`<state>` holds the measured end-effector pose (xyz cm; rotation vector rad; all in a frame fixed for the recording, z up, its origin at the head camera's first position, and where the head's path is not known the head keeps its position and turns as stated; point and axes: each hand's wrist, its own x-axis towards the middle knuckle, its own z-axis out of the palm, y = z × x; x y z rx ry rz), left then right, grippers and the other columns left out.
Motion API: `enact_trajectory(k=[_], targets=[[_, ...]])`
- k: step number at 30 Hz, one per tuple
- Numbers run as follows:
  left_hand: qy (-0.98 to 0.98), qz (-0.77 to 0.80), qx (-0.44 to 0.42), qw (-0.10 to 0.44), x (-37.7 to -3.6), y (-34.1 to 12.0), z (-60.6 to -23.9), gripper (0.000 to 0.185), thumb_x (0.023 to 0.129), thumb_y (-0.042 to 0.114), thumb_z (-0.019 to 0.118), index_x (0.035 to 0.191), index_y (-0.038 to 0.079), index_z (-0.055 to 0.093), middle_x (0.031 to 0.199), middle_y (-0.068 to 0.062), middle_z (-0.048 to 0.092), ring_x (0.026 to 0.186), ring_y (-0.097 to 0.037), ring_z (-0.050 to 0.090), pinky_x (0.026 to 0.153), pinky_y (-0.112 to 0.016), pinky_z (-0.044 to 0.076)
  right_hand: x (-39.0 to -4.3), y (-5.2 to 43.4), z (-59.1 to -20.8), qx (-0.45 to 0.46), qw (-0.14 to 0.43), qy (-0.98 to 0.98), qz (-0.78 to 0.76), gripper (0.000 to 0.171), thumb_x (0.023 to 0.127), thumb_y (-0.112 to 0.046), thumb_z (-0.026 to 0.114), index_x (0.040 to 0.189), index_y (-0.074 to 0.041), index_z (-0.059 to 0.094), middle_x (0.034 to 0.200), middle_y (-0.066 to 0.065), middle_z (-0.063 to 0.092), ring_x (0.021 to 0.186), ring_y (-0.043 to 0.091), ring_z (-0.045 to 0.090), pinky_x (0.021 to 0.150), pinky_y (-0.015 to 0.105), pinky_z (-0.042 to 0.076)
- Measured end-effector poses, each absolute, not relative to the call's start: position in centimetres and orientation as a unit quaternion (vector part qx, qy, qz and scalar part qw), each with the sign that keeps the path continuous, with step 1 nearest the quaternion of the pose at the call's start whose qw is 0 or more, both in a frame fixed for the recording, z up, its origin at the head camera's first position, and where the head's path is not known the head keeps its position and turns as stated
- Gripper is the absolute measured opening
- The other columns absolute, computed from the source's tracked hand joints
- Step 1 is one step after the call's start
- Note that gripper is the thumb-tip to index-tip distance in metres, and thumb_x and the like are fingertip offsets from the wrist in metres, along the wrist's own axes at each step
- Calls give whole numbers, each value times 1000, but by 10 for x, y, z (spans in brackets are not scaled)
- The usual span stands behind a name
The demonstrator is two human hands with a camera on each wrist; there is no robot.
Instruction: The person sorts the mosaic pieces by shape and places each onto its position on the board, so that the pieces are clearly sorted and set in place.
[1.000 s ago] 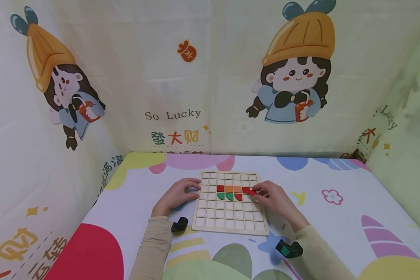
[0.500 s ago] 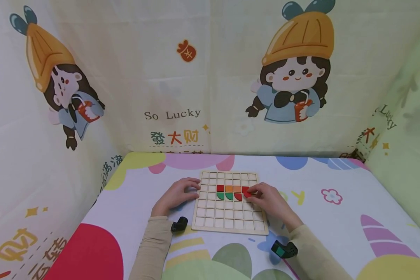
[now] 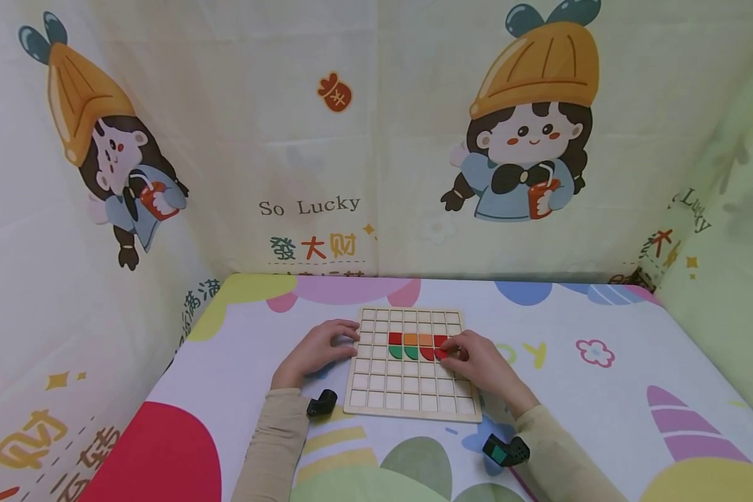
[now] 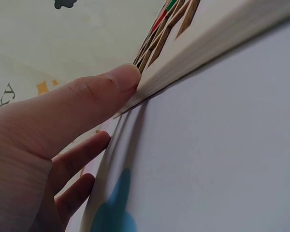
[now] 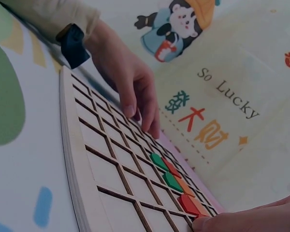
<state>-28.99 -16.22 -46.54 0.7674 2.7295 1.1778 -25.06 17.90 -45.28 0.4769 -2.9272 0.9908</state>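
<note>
A wooden grid board (image 3: 412,416) lies on the table, its cells partly filled. One row holds a red square (image 3: 395,338), two orange squares (image 3: 411,339) and another red square (image 3: 440,339). Just below sit two green quarter-circle tiles (image 3: 396,353) and a red one (image 3: 427,353). At the right end of that lower row, my right hand (image 3: 486,362) holds a red quarter-circle tile (image 3: 439,354) at a cell, thumb and fingers partly covering it. My left hand (image 3: 316,351) rests at the board's left edge, its thumb (image 4: 123,79) touching the side.
A patterned cloth covers the table (image 3: 571,404), and printed cloth walls (image 3: 414,153) stand behind and at both sides. Black wrist cameras (image 3: 322,403) sit on both wrists, the right one (image 3: 505,451) close to the board's lower right corner.
My right hand has moved left over the board, bringing the red quarter-circle tile from the right edge to the cell beside the other red one. The left hand has stayed put.
</note>
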Motion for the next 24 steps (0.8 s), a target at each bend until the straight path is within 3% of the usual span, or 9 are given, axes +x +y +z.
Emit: enact_trajectory(k=[24], targets=[[892, 383, 236, 39, -289, -162, -466, 22, 86, 19, 76, 107, 14, 73, 135, -1, 59, 133, -25, 45, 113, -46, 31, -252, 181, -453, 142, 15, -939, 314, 22, 84, -19, 78, 104, -10, 73, 91, 1, 58, 76, 16, 48, 63, 28, 40]])
